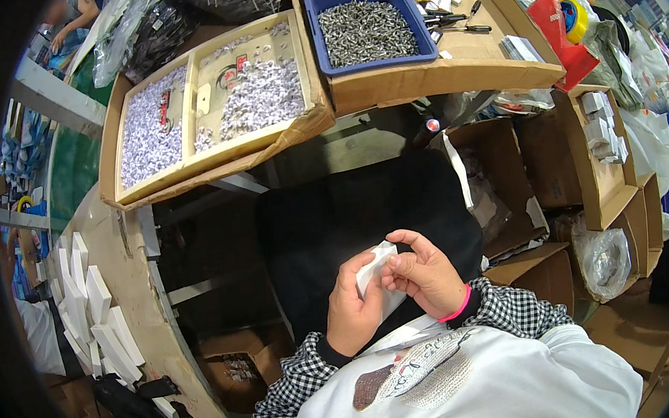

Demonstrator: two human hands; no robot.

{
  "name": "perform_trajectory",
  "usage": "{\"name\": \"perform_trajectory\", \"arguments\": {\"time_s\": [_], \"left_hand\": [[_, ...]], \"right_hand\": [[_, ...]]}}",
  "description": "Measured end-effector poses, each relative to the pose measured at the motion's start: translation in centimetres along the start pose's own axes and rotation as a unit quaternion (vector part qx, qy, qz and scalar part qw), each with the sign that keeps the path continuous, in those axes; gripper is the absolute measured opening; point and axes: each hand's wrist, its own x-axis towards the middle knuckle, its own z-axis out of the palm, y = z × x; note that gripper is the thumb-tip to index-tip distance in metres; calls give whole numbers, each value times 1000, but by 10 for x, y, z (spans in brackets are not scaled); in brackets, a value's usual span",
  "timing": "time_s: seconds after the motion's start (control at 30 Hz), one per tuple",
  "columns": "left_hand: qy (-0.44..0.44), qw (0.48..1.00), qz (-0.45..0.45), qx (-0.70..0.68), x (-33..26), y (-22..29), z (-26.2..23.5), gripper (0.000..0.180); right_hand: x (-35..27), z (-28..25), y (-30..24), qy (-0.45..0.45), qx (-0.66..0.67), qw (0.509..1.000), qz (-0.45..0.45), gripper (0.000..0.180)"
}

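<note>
A slim white box (371, 270), likely cardboard, is held upright and slightly tilted in front of my torso. My left hand (350, 308) is closed around its side, with the thumb across the front. At the box's upper end, my right hand (432, 281) has its fingers bent, thumb and fingertips pinching the edge near the top. Part of the box is hidden behind the fingers, and whether its end flap is open cannot be made out. A pink band circles my right wrist.
Ahead stands a divided wooden tray (186, 114) of small white pieces. Beside it, a blue bin (317, 41) holds small metal parts. White boxes (98, 294) lie piled on the left table. Cardboard cartons (507, 160) stand at right, below a red tape dispenser (552, 31).
</note>
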Motion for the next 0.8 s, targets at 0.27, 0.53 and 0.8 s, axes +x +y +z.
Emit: {"name": "perform_trajectory", "arguments": {"time_s": [0.27,0.53,0.8], "left_hand": [[5,1000,12,18,-4,3,-1,43],[0,999,33,18,-3,6,-1,45],[-11,997,17,-72,-9,-14,0,30]], "right_hand": [[-2,3,1,29,-82,996,3,34],[-3,7,-3,29,-96,995,1,34],[4,-6,23,23,-99,992,-73,30]]}}
